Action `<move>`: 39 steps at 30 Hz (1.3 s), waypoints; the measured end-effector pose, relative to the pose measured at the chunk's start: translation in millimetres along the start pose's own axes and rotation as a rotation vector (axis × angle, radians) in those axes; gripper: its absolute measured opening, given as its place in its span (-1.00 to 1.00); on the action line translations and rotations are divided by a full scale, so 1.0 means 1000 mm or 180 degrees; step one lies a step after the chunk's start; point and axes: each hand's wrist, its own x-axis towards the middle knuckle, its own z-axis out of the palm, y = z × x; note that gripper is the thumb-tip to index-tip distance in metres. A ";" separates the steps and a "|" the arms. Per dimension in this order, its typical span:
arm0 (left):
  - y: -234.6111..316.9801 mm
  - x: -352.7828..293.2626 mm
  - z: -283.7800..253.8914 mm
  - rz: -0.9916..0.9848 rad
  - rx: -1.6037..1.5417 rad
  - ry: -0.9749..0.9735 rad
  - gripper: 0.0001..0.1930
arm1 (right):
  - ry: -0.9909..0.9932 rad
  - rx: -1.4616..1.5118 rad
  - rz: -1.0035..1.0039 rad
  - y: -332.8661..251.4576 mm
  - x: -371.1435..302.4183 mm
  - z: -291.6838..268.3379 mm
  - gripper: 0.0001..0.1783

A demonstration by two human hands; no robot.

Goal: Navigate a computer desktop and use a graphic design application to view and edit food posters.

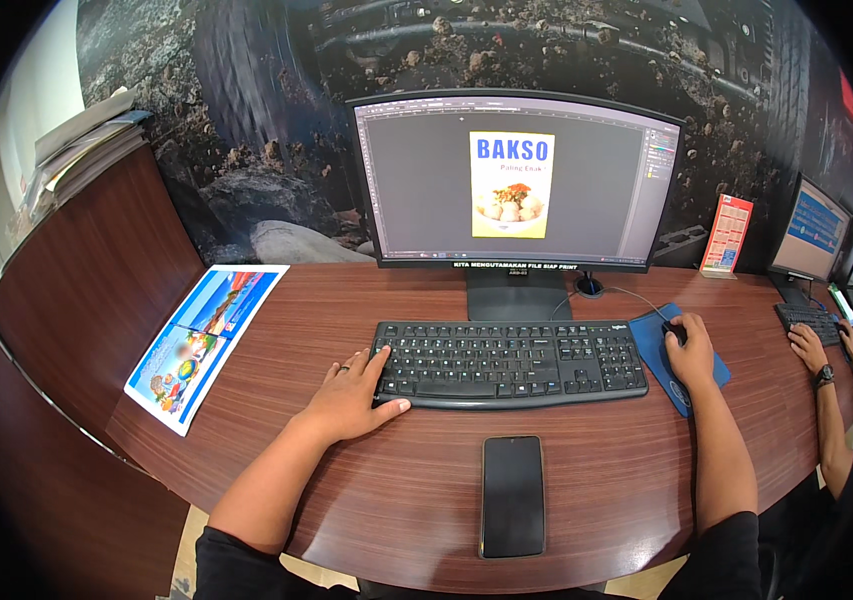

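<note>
The left hand (pixel 348 398) spreads its empty fingers at the left of the keyboard (pixel 516 365); the right hand (pixel 692 354) curls over a mouse (pixel 676 331) that rightward sweeps could carry off the mouse pad (pixel 660 358).

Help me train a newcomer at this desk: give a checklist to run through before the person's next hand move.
1. Right hand on the mouse: ok, its fingers cover much of it.
2. Mouse on the blue mouse pad: ok.
3. Left hand at the keyboard: ok, at its left end.
4. Monitor lit: ok, a yellow-and-white layout with a food bowl shows.
5. Phone apart from keyboard and both hands: ok.
6. Mouse button pressed: cannot tell.
</note>
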 end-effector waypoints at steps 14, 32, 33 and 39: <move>0.000 0.001 -0.001 -0.0024 -0.0042 0.0000 0.06 | -0.0020 0.0226 -0.0232 0.006 0.001 0.004 -0.73; 0.005 0.000 -0.002 -0.0102 -0.0038 -0.0007 0.02 | 0.0011 0.0222 -0.0198 0.005 0.001 0.004 -0.72; 0.005 0.000 -0.002 -0.0091 -0.0037 0.0006 0.02 | 0.0040 0.0170 -0.0167 0.005 0.001 0.004 -0.73; 0.001 0.001 0.000 -0.0103 -0.0088 -0.0053 0.04 | 0.0068 0.0167 -0.0144 0.006 0.002 0.005 -0.73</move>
